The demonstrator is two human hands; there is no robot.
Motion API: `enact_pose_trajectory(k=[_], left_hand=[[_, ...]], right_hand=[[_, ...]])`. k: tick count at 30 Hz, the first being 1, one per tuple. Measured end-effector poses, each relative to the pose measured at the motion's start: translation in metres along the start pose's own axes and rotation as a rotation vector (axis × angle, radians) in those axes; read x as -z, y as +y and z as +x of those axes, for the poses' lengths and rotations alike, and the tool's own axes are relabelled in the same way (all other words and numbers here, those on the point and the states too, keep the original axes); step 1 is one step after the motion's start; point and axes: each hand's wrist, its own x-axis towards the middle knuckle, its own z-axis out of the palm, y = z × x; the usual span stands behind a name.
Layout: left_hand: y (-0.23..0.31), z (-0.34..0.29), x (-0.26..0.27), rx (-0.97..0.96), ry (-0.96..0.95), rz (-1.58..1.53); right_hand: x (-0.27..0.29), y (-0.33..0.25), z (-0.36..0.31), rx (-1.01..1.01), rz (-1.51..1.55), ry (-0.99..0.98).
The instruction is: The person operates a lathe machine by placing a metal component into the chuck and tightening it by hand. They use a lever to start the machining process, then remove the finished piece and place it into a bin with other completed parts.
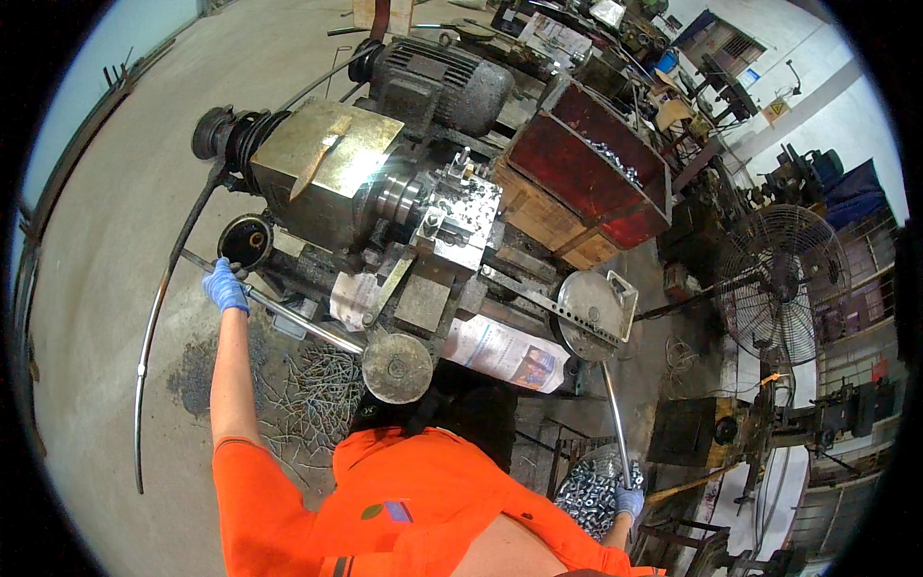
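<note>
My left hand (227, 288), in a blue glove, is closed round a long metal lever bar (306, 319) on the left of the lathe-like machine (452, 219). That bar slopes down to a round worn plate (397, 367) in front of my body. On the right, my right hand (630, 501), also blue-gloved, closes at the lower end of a shiny lever rod (615, 412). The rod comes down from a round metal disc (588, 310). Beside this hand sits a container of small metal parts (586, 495), which look like nuts.
Metal shavings (322, 399) cover the floor at lower left. A motor (442, 85) and a red metal bin (596, 159) with shiny parts stand behind the machine. A bent rod (157, 332) reaches out left. At right are a large fan (784, 284) and a machine box (687, 431).
</note>
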Motion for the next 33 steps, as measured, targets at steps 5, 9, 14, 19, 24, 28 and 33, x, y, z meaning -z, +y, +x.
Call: enact_pose_trajectory(k=[5,9,14,19,24,28,33], left_hand=[[0.002,-0.002,-0.001,-0.014,0.005,-0.018],[-0.002,0.004,0.002,-0.006,0.002,-0.023],[-0.003,0.003,0.002,-0.006,-0.001,-0.017],[-0.003,0.005,0.002,0.008,-0.007,-0.020],[-0.003,0.004,0.002,0.004,-0.008,-0.017],[-0.004,0.004,0.001,-0.004,0.003,-0.036],[-0.004,0.004,0.003,-0.018,-0.003,-0.008]], right_hand=[[0.001,-0.001,-0.004,-0.006,-0.001,-0.014],[0.004,-0.007,-0.010,-0.019,-0.015,0.014],[0.003,-0.004,-0.012,0.011,-0.034,0.035],[-0.017,0.009,0.003,0.020,-0.070,0.089],[-0.012,0.008,-0.004,0.056,-0.059,0.079],[-0.003,-0.002,-0.016,0.037,-0.052,0.087],[0.007,-0.006,-0.023,0.024,-0.016,0.023]])
